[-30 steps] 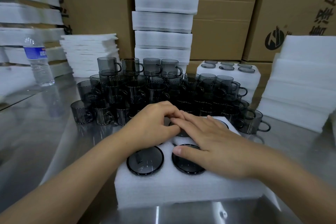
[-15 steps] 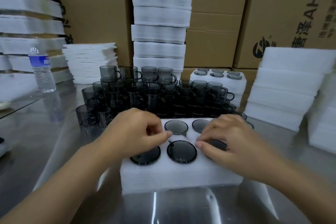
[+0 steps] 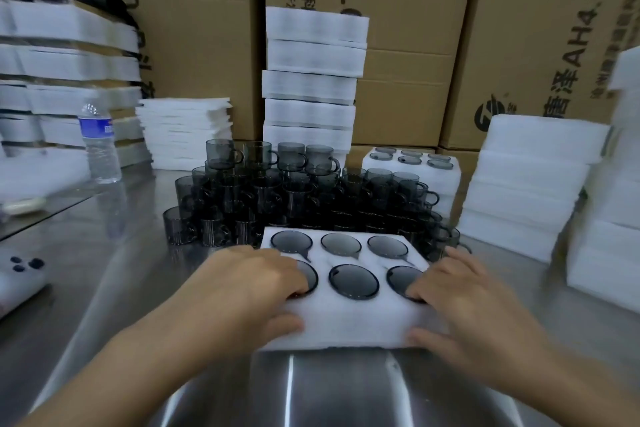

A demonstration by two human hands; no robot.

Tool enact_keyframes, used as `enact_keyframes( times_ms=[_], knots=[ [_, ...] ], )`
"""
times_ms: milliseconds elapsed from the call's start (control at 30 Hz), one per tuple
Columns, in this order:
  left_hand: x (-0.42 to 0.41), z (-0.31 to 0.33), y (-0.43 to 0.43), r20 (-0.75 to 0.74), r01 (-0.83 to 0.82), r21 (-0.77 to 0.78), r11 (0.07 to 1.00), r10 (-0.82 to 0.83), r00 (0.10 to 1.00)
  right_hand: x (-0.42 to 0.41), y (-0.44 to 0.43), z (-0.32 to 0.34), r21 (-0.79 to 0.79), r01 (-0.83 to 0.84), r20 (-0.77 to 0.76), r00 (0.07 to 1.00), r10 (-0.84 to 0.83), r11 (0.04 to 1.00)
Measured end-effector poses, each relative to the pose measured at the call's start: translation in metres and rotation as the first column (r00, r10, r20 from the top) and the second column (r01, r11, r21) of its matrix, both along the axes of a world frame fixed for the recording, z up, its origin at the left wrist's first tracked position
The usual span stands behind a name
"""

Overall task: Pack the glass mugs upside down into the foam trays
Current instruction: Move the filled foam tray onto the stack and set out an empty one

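A white foam tray (image 3: 349,322) lies in front of me on the steel table, with several smoked-glass mugs (image 3: 353,281) set upside down in its round holes, their bases showing. My left hand (image 3: 249,288) grips the tray's left end, fingers over the near-left mug. My right hand (image 3: 460,302) grips the right end, thumb on the front wall. Behind the tray stands a dense pile of loose dark glass mugs (image 3: 277,191), stacked in layers.
Another filled foam tray (image 3: 415,180) sits behind the mugs. Foam tray stacks stand at centre back (image 3: 311,80), right (image 3: 526,184) and left (image 3: 62,73), before cardboard boxes (image 3: 519,28). A water bottle (image 3: 98,146) and a white device (image 3: 20,281) lie left.
Both hands have moved apart from the tray's middle to its two ends and now clasp it. All the mug bases in the tray are uncovered.
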State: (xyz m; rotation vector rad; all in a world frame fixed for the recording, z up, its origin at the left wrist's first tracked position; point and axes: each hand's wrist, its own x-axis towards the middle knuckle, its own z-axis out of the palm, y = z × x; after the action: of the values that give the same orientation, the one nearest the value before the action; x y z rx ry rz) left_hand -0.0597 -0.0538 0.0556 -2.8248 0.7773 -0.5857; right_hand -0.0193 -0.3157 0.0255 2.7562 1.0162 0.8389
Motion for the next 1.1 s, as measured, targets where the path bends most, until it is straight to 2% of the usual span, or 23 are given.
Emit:
enact_keyframes(
  times_ms=[133, 200, 300, 367, 433, 600, 767, 867, 933, 1100],
  knots=[
    [-0.005, 0.033, -0.006, 0.245, 0.150, 0.019, 0.989, -0.150, 0.958, 0.007, -0.012, 0.016, 0.137, 0.003, 0.048, 0.999, -0.009, 0.991],
    [0.003, 0.059, -0.015, 0.285, 0.117, 0.045, 0.992, -0.125, 0.950, 0.017, -0.014, 0.036, 0.193, 0.060, 0.050, 0.996, -0.071, 0.979],
    [0.047, 0.099, -0.028, 0.375, -0.043, 0.064, 0.997, 0.016, 0.927, 0.047, -0.014, 0.074, 0.245, 0.157, 0.116, 0.975, -0.189, 0.957],
    [0.087, 0.121, -0.035, 0.374, -0.113, 0.077, 0.991, 0.077, 0.924, 0.077, -0.014, 0.097, 0.198, 0.232, 0.200, 0.942, -0.271, 0.952],
    [0.128, 0.137, -0.042, 0.387, -0.163, 0.142, 0.976, 0.097, 0.917, 0.109, -0.012, 0.116, 0.167, 0.322, 0.212, 0.911, -0.353, 0.932],
    [0.207, 0.157, -0.063, 0.377, -0.187, 0.234, 0.954, 0.088, 0.922, 0.175, -0.008, 0.138, 0.110, 0.508, 0.061, 0.854, -0.516, 0.854],
    [0.257, 0.139, -0.086, 0.358, -0.133, 0.302, 0.944, 0.017, 0.934, 0.215, -0.011, 0.116, 0.043, 0.629, -0.054, 0.777, -0.627, 0.776],
    [0.286, 0.128, -0.098, 0.348, -0.098, 0.280, 0.955, -0.006, 0.937, 0.232, -0.020, 0.107, 0.038, 0.684, -0.045, 0.729, -0.683, 0.728],
    [0.307, 0.128, -0.104, 0.332, -0.096, 0.210, 0.973, 0.022, 0.943, 0.245, -0.025, 0.109, 0.022, 0.708, -0.032, 0.706, -0.708, 0.706],
    [0.349, 0.129, -0.115, 0.256, -0.134, 0.095, 0.986, 0.106, 0.961, 0.280, -0.030, 0.115, 0.049, 0.721, -0.123, 0.692, -0.712, 0.692]
  ],
)
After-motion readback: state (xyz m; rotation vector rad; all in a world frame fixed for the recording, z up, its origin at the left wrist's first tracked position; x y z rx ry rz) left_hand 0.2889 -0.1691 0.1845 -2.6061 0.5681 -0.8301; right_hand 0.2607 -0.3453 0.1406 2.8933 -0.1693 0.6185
